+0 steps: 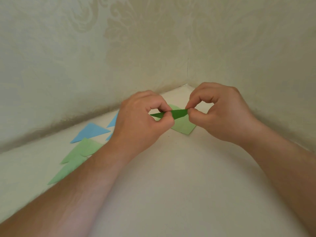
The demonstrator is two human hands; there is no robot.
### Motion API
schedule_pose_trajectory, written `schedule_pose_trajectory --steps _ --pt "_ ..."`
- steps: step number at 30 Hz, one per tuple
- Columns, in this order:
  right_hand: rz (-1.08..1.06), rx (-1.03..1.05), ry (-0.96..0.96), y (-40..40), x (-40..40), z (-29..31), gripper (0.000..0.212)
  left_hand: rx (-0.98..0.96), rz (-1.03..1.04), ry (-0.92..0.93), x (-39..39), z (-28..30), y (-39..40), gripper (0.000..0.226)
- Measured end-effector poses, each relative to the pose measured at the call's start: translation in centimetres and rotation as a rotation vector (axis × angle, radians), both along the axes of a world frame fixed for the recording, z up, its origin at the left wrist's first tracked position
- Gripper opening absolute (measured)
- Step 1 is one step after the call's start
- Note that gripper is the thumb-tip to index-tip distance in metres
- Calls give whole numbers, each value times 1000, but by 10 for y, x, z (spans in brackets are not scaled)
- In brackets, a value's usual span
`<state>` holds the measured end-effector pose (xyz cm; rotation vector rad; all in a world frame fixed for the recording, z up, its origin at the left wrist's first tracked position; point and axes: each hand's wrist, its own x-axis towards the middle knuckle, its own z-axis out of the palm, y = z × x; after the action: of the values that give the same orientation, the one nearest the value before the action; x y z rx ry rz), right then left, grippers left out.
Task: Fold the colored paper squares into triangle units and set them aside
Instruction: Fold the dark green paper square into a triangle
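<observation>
Head view — left hand [142,120] and right hand [220,113] fingers pinch opposite ends of the green paper [177,113].

A dark green paper piece [176,114] is held edge-on above the surface at centre, a narrow sliver pointing toward nine o'clock. A pale green paper [183,127] lies flat just beneath it. At eight o'clock lie folded triangles: blue ones [90,131] farther, overlapping pale green ones [77,155] nearer.

Green paper piece [177,114] matt, smooth; blue triangles [90,131] and light green triangles [82,148] matt paper; tabletop [171,185] smooth, off-white; wallpaper [136,40] embossed, faint sheen.
</observation>
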<state>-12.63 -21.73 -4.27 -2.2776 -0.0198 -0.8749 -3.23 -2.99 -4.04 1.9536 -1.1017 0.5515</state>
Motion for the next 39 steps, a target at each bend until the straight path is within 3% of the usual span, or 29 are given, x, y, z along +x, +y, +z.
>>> schedule_pose_trajectory --steps 10,22,26,39 --pt "-39 35 27 -5 -2 4 19 -53 18 60 1 1 1 13" --pt "56 -103 6 7 0 0 8 42 -103 71 -8 -4 -5 11" --pt "34 -92 -31 5 0 1 5 0 -66 168 -8 -3 -3 13" --pt "27 -51 -55 7 -1 1 6 -24 -40 212 -9 0 -2 19"
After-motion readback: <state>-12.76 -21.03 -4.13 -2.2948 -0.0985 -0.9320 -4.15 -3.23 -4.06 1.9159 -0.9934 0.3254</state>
